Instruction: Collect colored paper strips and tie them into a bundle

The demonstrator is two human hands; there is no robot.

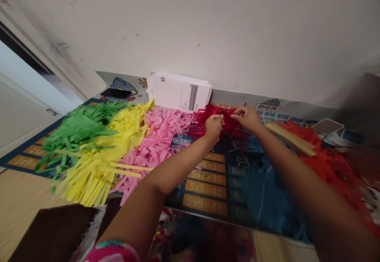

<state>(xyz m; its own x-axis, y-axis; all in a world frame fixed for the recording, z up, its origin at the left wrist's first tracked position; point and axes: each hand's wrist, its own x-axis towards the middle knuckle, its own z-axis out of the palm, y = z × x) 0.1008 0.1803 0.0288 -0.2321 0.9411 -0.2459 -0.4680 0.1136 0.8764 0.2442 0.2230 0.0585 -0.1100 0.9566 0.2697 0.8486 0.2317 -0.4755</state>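
Both hands are over a bunch of dark red paper fringe (227, 115), in front of the white box against the wall. My left hand (213, 127) has its fingers curled closed at the near left side of the bunch, pinching strips of it. At the right edge, my right hand (248, 118) bends its thumb and fingers together on the red paper. The exact strips between the fingertips are too small to make out. Pink paper fringe (169, 121) lies just left of the red bunch, and blue paper fringe (267, 190) spreads below my right forearm.
Yellow paper fringe (118, 135) and green paper fringe (84, 123) lie at the left on a multiplication-table mat (204, 188). A phone (116, 93) rests behind them. The white box (178, 92) leans at the wall. Orange-red fringe (332, 167) and a yellowish strip (292, 138) are right.
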